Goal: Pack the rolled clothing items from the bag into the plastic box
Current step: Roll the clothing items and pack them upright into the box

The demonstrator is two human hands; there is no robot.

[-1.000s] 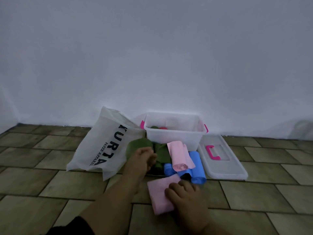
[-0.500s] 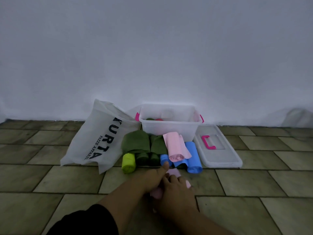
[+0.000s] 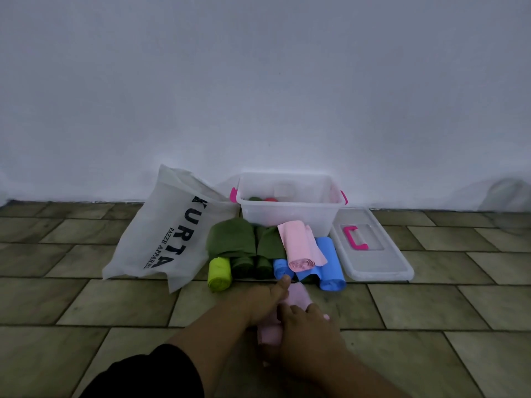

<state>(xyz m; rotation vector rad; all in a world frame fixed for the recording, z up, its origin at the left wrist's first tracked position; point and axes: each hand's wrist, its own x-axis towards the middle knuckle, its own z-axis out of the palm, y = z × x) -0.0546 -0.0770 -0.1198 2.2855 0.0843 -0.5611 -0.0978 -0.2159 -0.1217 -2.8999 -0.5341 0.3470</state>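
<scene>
A clear plastic box [image 3: 287, 216] with pink latches stands against the wall, with a green and a red item inside. In front of it lie rolled clothes: a lime roll [image 3: 219, 274], dark green rolls [image 3: 231, 239], blue rolls [image 3: 329, 264] and a pink roll [image 3: 300, 248] on top. A white KURTA bag [image 3: 161, 237] lies to the left. On the floor nearer me, my left hand [image 3: 263, 300] and my right hand [image 3: 304, 328] both grip a pink cloth [image 3: 297, 295], mostly hidden under them.
The box's clear lid [image 3: 373, 254] with a pink handle lies flat on the floor to the right of the box. The floor is olive tile and a white wall rises right behind the box.
My left hand left the green rolls and joined the right hand on the pink cloth. The cloth, flat a second ago, is now bunched under both hands.
</scene>
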